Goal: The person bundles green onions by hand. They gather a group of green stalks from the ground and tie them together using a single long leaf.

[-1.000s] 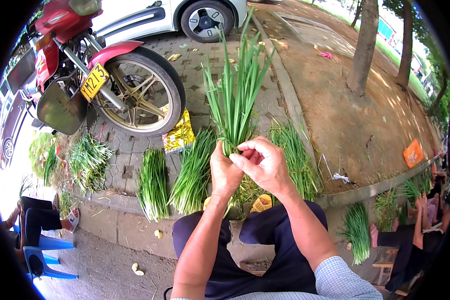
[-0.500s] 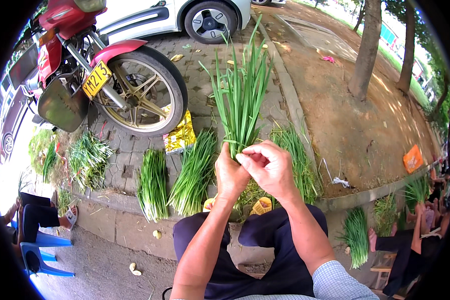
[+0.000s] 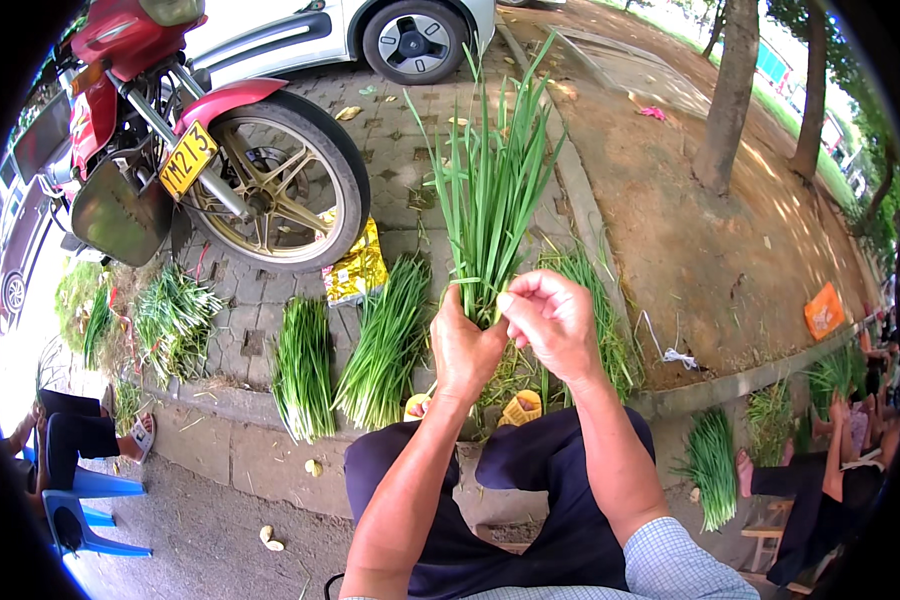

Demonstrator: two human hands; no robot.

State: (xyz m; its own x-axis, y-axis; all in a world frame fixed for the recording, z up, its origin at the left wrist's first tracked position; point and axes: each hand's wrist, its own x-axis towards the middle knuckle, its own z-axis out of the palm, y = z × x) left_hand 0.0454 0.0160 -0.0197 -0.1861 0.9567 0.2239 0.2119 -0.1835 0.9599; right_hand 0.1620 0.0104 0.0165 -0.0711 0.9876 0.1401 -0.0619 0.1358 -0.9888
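Note:
I hold an upright bunch of long green chives (image 3: 490, 190) in front of me, leaves fanning upward. My left hand (image 3: 462, 348) is closed around the base of the bunch. My right hand (image 3: 553, 318) sits beside it at the same spot, fingers curled and pinching at the stems. Below my hands lie my dark-trousered knees and a loose heap of chives (image 3: 590, 300) on the paving.
Two tidy chive bundles (image 3: 305, 365) (image 3: 385, 340) lie on the brick kerb, a yellow bag (image 3: 355, 270) behind them. A red motorcycle's wheel (image 3: 280, 185) stands at left, a white car beyond. Other people sit at left (image 3: 70, 440) and right (image 3: 850, 450) with more greens. Tree trunks (image 3: 727, 90) rise from bare soil.
The bunch has lifted slightly and tilted a little to the right. My right fingers have shifted at the stems; the left hand keeps its grip.

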